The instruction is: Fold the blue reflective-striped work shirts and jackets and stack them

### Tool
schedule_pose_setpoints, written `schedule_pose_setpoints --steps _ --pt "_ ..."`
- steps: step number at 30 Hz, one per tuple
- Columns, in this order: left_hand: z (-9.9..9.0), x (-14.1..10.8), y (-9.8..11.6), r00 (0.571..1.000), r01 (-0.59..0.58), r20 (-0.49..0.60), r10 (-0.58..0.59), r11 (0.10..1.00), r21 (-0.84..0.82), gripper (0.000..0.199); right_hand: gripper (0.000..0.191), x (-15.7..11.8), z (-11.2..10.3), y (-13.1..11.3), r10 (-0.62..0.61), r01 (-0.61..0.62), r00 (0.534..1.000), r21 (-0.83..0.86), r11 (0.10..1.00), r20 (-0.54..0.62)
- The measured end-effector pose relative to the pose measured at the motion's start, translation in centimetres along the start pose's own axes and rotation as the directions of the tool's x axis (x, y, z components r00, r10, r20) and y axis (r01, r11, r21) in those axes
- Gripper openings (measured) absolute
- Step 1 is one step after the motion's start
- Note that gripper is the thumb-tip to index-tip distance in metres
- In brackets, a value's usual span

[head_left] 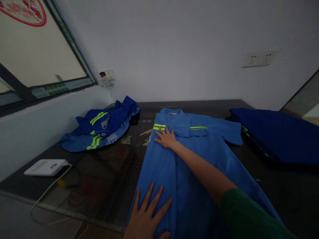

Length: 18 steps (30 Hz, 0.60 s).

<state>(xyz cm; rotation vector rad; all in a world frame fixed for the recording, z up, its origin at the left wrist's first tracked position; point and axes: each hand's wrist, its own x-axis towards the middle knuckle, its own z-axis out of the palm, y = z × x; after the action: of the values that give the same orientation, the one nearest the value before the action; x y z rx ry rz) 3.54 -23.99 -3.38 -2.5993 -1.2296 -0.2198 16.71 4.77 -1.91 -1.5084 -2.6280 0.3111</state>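
Note:
A light blue work shirt (pixel 209 152) with yellow-green reflective stripes lies on the dark table, its collar toward the wall. Its left side is folded inward along the length, while the short sleeve on the right stays spread out. My right hand (pixel 165 137) rests flat on the folded part just below the stripe, fingers spread. Nearer to me, my left hand (pixel 149 212) also lies flat on the folded side, its fingers apart. Neither hand grips the cloth. The shirt's lower end runs out of view at the bottom.
Crumpled blue work clothes (pixel 104 124) lie at the back left of the dark table (pixel 107 179). A folded dark blue stack (pixel 281 132) sits at the right. Near the left edge is a white device (pixel 47 167) with a cable. A wall (pixel 174 53) stands behind.

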Motion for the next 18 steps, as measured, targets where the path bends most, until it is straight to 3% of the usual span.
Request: schedule_pose_setpoints --steps 5,8,11,16,18 --pt "1.0 -0.2 -0.9 0.997 -0.050 -0.062 0.051 0.998 0.026 0.076 0.059 1.6 -0.5 -0.3 0.009 -0.006 0.997 0.034 0.999 -0.072" --pt "0.8 0.3 -1.5 0.996 0.067 -0.058 -0.066 0.998 0.017 0.067 0.056 2.9 -0.3 -1.0 -0.001 0.013 0.984 0.066 0.998 -0.176" --pt "0.9 0.9 -2.0 0.981 0.174 -0.100 -0.165 0.980 0.094 0.068 0.061 4.3 0.5 -1.5 0.018 -0.006 0.991 0.086 0.996 -0.135" --pt "2.9 0.8 -2.4 0.983 0.136 -0.141 -0.114 0.977 0.163 0.066 0.066 7.1 0.9 -1.3 0.053 -0.048 0.997 0.107 0.993 -0.047" --pt "3.8 0.6 -2.2 0.975 0.174 -0.169 -0.144 0.968 0.179 0.062 0.066 8.6 0.6 -1.0 0.073 -0.071 0.997 0.115 0.991 -0.012"
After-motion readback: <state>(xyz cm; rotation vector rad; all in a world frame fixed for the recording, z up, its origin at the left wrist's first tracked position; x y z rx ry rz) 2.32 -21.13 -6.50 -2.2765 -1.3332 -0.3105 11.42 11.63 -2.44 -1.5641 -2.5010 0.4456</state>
